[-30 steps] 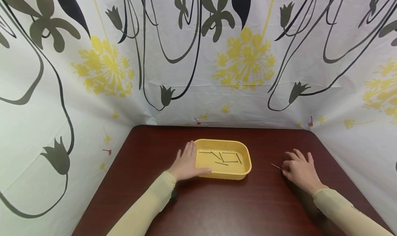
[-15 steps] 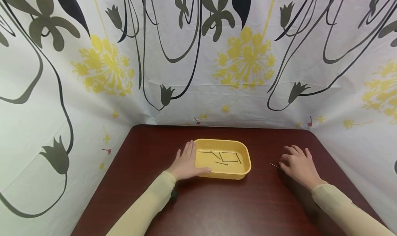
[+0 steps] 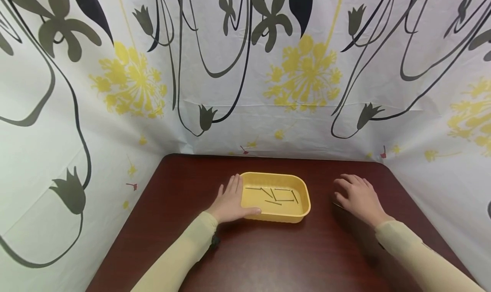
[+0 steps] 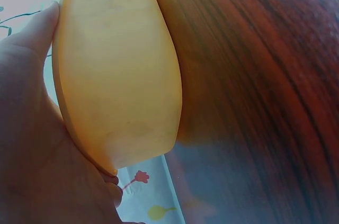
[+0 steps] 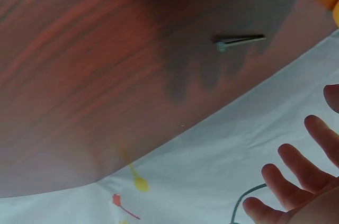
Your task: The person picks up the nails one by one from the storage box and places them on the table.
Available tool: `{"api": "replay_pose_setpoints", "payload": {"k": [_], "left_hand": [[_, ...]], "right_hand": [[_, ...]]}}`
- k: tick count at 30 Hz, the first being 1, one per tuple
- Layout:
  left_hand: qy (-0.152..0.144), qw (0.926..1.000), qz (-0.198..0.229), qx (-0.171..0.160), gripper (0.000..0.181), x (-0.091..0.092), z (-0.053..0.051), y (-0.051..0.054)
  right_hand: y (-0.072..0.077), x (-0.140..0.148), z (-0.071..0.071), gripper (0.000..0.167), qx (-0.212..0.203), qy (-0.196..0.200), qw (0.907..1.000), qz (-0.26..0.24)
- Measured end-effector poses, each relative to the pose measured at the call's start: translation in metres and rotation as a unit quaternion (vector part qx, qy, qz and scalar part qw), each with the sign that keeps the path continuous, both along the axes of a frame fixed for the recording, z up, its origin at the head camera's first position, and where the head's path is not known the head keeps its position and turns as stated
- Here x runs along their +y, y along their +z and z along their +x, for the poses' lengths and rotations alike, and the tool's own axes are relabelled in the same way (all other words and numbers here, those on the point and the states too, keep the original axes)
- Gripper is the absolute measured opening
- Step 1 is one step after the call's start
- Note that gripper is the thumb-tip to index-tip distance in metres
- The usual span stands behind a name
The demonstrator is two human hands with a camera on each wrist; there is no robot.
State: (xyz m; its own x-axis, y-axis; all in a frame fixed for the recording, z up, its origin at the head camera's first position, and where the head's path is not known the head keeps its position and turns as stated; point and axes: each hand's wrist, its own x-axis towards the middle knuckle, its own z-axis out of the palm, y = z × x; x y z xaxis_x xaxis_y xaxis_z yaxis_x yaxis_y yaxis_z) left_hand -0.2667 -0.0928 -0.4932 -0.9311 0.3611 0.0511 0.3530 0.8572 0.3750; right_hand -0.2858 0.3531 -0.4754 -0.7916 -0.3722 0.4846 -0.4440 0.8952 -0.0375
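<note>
The yellow plastic tray [image 3: 284, 218] stands near the middle of the table, with several thin nails [image 3: 284, 200] lying in it. My left hand [image 3: 227, 204] rests against the tray's left end, fingers straight along the rim and thumb over the near side. In the left wrist view the tray's outer wall [image 4: 119, 70] fills the middle. To the right of the tray, my right hand [image 3: 359, 199] hovers with fingers spread and slightly bent, holding nothing. A single nail [image 5: 241, 41] lies on the table by that hand, mostly covered by it in the head view.
The dark reddish-brown table [image 3: 284, 258] has a glossy wood-grain surface. White patterned cloth [image 3: 238, 91] hangs behind and along both sides of it. A small dark object [image 3: 215, 241] shows under the left wrist.
My right hand has moved left and slightly away from me, over the single nail, which it now mostly hides. The left hand and tray stay in place.
</note>
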Motion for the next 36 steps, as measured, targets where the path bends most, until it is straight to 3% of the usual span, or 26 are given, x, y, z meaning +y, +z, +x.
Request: {"api": "replay_pose_setpoints", "payload": {"k": [13, 36], "left_hand": [[-0.002, 1.0, -0.005, 0.008, 0.134, 0.001, 0.0, -0.001], [0.0, 0.9999, -0.012, 0.005, 0.137, 0.0, -0.001, -0.003]], "right_hand": [[0.017, -0.041, -0.008, 0.044, -0.043, 0.0, 0.9985, -0.034], [0.024, -0.098, -0.022, 0.042, -0.047, 0.076, 0.9951, -0.042]]}}
